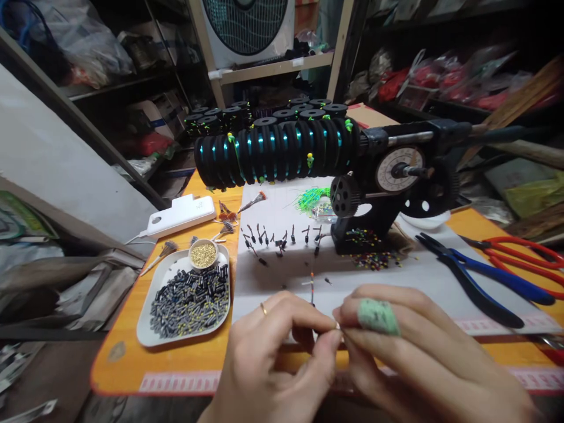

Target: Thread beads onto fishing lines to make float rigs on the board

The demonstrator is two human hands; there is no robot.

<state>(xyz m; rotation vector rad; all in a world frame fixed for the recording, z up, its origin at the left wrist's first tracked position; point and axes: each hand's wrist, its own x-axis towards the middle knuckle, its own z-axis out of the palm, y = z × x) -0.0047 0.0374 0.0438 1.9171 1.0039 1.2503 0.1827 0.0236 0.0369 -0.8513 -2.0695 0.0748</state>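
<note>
My left hand (268, 358) and my right hand (409, 352) meet at the near edge of the orange table (118, 358), fingertips pinched together on a tiny part (337, 325) too small to name. A green bandage wraps one right finger. A thin orange-tipped float (312, 286) stands just beyond the fingertips on the white mat (299, 276). Several small black floats (282, 238) lie in a row further back. A white tray (145, 329) at the left holds many small black tubes (191, 302) and a little bowl of gold beads (203, 254).
A black winding machine (392, 176) with a dial carries a row of black spools (273, 153) at the back. Blue pliers (480, 282) and red scissors (524, 252) lie at the right. A white power bank (180, 214) sits at the left. Cluttered shelves surround the table.
</note>
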